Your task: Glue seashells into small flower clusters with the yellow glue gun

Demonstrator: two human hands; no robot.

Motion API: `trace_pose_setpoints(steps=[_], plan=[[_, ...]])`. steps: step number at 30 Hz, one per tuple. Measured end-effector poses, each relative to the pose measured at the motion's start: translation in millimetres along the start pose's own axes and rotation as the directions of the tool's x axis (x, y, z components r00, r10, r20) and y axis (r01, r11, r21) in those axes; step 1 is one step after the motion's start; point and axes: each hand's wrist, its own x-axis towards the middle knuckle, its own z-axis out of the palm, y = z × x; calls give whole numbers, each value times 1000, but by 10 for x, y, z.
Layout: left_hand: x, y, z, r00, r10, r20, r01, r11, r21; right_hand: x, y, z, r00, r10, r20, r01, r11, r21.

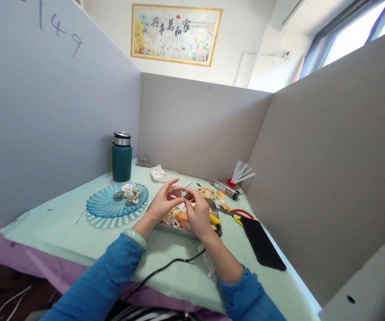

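Observation:
My left hand (164, 201) and my right hand (199, 211) meet above a metal tray (168, 227) filled with several seashells. Between their fingertips they pinch one small shell piece (183, 194), too tiny to make out in detail. Both sleeves are blue and a pale green bangle (135, 236) circles my left wrist. To the left stands a blue glass plate (105, 206) carrying a small cluster of shells (128, 193).
A dark green flask (122, 157) stands at the back left. Red-handled scissors (241, 216) and a black phone (262, 243) lie right of the tray. A metal tube (225, 188), white sticks (242, 172), a black cable (165, 269) and grey partition walls surround the table.

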Motion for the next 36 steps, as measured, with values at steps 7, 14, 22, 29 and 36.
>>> trace_pose_setpoints(steps=[7,14,22,29,36], plan=[[-28,30,-41,994,-104,31,108,976,-187,6,-31,-18,1000,20,14,-20,1000,11],[-9,24,-52,983,-183,7,178,947,-269,-3,-15,-10,999,-3,50,4,1000,-27],[0,25,-34,994,-103,-40,92,972,-217,-11,-1,-1,998,-32,60,35,999,-37],[19,-24,-36,996,-37,-82,25,990,-142,-12,-5,1,996,-42,73,44,999,-23],[18,-56,-62,997,-36,-66,26,989,-145,-5,-6,-9,996,-37,82,38,999,-15]])
